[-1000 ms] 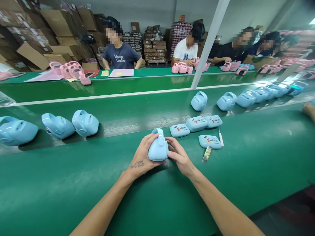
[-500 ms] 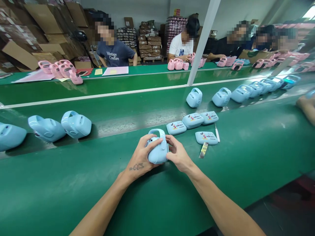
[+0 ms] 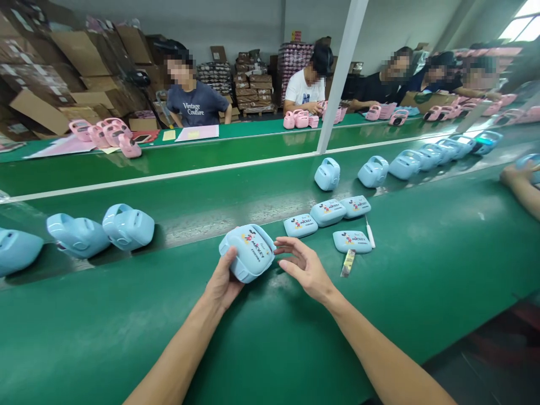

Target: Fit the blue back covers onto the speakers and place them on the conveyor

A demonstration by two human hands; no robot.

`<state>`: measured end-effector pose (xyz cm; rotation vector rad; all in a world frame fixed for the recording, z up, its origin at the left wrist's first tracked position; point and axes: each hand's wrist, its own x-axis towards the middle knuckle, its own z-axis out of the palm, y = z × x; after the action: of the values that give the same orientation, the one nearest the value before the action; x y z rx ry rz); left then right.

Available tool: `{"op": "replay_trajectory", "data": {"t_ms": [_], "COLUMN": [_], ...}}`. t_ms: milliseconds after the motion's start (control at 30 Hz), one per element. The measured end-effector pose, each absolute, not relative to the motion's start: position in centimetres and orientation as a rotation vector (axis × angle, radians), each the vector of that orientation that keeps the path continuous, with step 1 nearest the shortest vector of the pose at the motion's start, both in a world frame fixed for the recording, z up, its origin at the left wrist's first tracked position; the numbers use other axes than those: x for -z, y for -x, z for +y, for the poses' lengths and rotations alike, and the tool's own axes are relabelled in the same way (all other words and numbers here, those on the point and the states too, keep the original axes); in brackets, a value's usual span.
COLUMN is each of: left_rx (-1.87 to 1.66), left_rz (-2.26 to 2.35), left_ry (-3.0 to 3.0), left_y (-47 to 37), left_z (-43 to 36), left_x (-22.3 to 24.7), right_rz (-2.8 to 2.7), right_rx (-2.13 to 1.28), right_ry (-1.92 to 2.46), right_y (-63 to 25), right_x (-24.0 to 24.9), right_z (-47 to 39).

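Observation:
My left hand [image 3: 223,278] grips a light-blue handled device [image 3: 248,256] by its left side, thumb on the front edge. The device is tilted, and its face with a Mickey print and lettering is turned up toward me. To its right, my right hand [image 3: 306,267] is open with fingers apart and curved. Its fingertips are close to the device's right edge; whether they touch it I cannot tell. Beyond that hand lie several loose printed blue covers, one of them a nearer cover [image 3: 352,242]. A white-handled thin tool [image 3: 370,233] rests against this cover.
A small yellow-labelled strip [image 3: 348,263] lies by the nearer cover. Blue devices [image 3: 129,226] stand along the belt [image 3: 202,197] to left and right. A post [image 3: 340,84] rises beyond it. Across are co-workers with pink devices [image 3: 113,132]; another person's hand [image 3: 517,177] is at far right.
The device has been turned so its printed face shows instead of its handle side, and it has shifted slightly left. My right hand has come off its side, with fingers spreading.

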<state>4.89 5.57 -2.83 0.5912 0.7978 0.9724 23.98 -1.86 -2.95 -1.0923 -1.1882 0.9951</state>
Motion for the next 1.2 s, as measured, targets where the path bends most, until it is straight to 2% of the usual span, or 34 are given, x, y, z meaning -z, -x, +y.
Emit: {"op": "replay_trajectory", "data": {"t_ms": [100,200,267,400,533,733,833,867,1000,1200], "left_rx": [-0.968,-0.988,-1.023,-1.071,-0.993,-0.608,-0.464,-0.436,-0.357,-0.185], "left_rz": [0.699,0.610,0.647,0.841,0.930,1.059,1.130,1.184,1.305,1.202], "left_ry": [-0.399,-0.364,-0.399,-0.610,-0.973,-1.505,-1.739,-1.837,-2.174,-2.303], "left_y": [-4.1,-3.3,-3.1,-3.6,-3.4,1.5,3.7,4.0,3.1,0.7], "left_z": [6.3,7.2,7.4,6.7,5.6,5.0,4.9,4.9,5.1,5.5], "left_x": [3.8,4.5,4.8,4.6,3.6,1.2,0.1,-0.3,-2.1,-3.7], "right_rz": [-1.245,-1.205,-1.110,-0.990,-1.068,-1.262,-1.489,-1.571,-1.984,-2.257], "right_rx": [-0.689,-0.258,-0.128,-0.110,-0.194,-0.055,-0.017,-0.047,-0.551,-0.631], "right_ry": [1.377,1.966,2.150,2.444,2.573,2.494,2.156,1.964,1.515,1.591], "right_y": [-26.6,-32.7,-37.4,-44.0,-46.5,-46.6,-42.5,-40.4,-30.6,-22.3], "right_x": [2.7,1.9,1.5,2.3,3.6,1.5,0.0,-0.3,-0.6,-0.5], "right_z": [-0.8,0.0,0.0,-0.9,-1.7,-3.4,-3.6,-3.4,-1.7,-0.1]}}
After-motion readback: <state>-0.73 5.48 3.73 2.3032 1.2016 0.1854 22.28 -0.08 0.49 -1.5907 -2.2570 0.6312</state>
